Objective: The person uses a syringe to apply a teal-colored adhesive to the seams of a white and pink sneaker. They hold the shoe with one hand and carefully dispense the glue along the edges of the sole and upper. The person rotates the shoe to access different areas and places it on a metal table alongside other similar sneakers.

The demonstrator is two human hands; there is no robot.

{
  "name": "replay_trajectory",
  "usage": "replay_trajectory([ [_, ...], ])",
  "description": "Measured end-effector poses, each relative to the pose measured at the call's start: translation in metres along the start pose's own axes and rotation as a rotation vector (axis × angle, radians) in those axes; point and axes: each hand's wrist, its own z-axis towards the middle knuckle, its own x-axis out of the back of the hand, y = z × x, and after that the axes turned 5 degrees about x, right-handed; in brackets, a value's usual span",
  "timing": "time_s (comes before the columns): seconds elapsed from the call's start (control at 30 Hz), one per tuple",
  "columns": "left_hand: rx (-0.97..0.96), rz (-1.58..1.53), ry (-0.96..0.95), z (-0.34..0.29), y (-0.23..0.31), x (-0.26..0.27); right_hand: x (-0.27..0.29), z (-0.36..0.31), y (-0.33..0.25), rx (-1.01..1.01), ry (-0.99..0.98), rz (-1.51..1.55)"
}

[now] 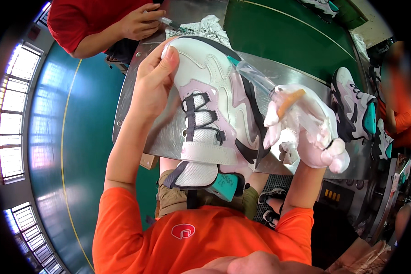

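Observation:
My left hand grips the toe of a sneaker, its thumb on the upper. The sneaker is white and pale lilac with dark laces, a strap and black sole edges, tilted with its heel toward me. A teal shoe last shows at its ankle opening. My right hand, in a white glove with loose, crumpled fingertips, closes round a clear tube-like tool with a teal tip. That tip touches or nearly touches the sole edge beside the toe. A tan band lies over the gloved fingers.
Under the sneaker is a metal worktable, with a green conveyor belt beyond. Another sneaker stands at the right. A stained white cloth lies at the far side. At far left, a co-worker's hand holds a similar tool.

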Motion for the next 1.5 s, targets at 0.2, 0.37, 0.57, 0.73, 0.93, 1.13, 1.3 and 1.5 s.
replay_trajectory([
  [0.2, 0.053, -0.014, 0.039, 0.001, -0.009, 0.000, -0.001, -0.012, -0.005, -0.044, 0.066, -0.135],
  [0.37, 0.054, -0.026, 0.063, 0.001, -0.008, -0.007, 0.017, -0.019, 0.002, 0.051, -0.065, -0.068],
  [0.57, 0.096, -0.069, 0.093, -0.002, -0.005, -0.016, 0.019, -0.035, -0.001, 0.013, -0.017, 0.002],
  [0.73, 0.098, -0.086, 0.089, -0.005, -0.001, -0.019, 0.013, -0.039, -0.015, -0.071, 0.024, -0.117],
  [0.93, 0.108, -0.037, 0.122, -0.007, -0.002, -0.014, 0.017, -0.039, -0.003, 0.080, -0.081, -0.077],
  [1.13, 0.006, 0.119, 0.025, 0.019, -0.017, -0.011, -0.004, -0.069, -0.015, 0.143, 0.356, -0.002],
  [1.3, 0.040, 0.322, -0.109, 0.055, -0.006, 0.027, -0.008, -0.102, 0.022, 0.283, 0.352, -0.432],
  [1.5, -0.184, 0.713, -0.174, 0.164, 0.030, -0.084, -0.022, -0.146, 0.075, 0.370, 0.504, -1.100],
])
